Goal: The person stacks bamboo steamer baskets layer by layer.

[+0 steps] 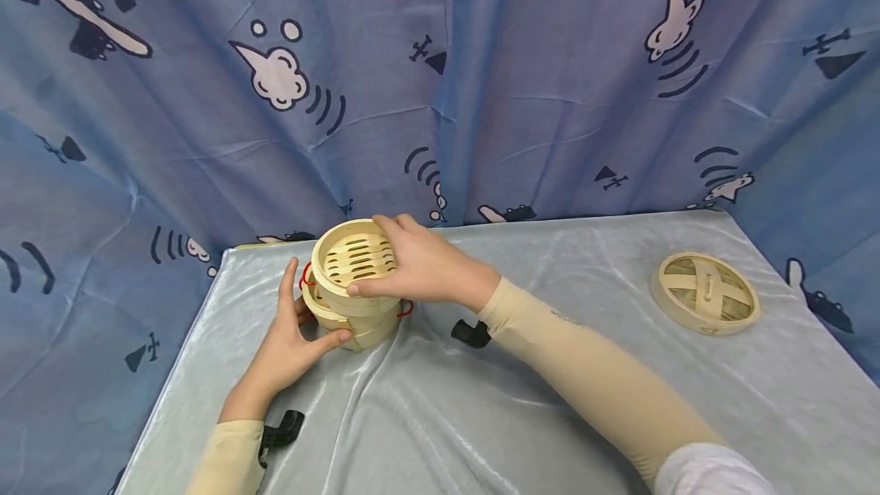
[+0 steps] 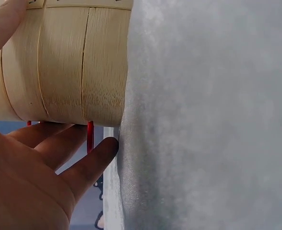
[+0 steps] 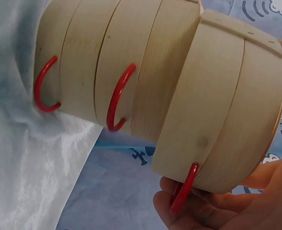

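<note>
A small bamboo steamer basket [image 1: 337,292] with a slatted floor sits tilted and off-centre on top of a bamboo steamer stack [image 1: 374,336]. My right hand [image 1: 433,262] grips the upper basket by its rim, thumb at the near side and fingers at the far side. Around the lower stack, my left hand [image 1: 285,354] has its thumb on the near wall and its fingers at the left side. In the right wrist view, two red handles show on the lower stack [image 3: 98,72], and another red handle [image 3: 185,187] on the upper basket touches my fingers.
A round bamboo lid [image 1: 708,292] with crossed strips lies at the right of the table. Wrinkled grey cloth [image 1: 550,434] covers the tabletop. A blue patterned curtain [image 1: 385,59] hangs close behind. Black wrist devices [image 1: 282,432] are on both forearms.
</note>
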Available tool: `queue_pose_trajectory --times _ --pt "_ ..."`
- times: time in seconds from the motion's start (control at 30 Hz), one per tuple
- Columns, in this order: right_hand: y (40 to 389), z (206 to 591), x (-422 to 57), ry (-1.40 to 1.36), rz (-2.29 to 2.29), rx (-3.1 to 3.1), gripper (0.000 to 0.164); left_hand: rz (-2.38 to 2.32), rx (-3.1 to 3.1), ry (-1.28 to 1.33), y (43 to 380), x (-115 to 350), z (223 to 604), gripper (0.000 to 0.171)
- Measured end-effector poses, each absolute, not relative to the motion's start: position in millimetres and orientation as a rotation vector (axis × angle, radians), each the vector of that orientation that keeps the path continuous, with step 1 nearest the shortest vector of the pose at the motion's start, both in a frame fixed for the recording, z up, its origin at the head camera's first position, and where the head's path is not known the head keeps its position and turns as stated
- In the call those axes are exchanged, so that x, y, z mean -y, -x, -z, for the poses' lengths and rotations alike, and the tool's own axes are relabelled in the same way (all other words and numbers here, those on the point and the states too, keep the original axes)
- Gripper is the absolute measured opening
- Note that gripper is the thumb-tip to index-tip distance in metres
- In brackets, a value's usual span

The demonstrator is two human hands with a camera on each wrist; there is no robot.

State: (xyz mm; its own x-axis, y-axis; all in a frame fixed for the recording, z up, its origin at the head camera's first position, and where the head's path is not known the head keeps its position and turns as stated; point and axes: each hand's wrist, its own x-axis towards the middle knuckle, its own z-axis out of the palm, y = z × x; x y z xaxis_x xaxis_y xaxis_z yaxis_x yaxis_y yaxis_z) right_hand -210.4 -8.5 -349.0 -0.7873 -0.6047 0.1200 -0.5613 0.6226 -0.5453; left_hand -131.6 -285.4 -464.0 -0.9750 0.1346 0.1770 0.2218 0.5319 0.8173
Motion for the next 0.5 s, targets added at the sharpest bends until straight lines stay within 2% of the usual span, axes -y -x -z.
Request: queue_pose_trajectory --times 0.5 --pt "207.8 346.7 27.9 1.000 0.851 -2.816 0.117 1.485 2.648 0.301 132.0 285.3 464.4 0.143"
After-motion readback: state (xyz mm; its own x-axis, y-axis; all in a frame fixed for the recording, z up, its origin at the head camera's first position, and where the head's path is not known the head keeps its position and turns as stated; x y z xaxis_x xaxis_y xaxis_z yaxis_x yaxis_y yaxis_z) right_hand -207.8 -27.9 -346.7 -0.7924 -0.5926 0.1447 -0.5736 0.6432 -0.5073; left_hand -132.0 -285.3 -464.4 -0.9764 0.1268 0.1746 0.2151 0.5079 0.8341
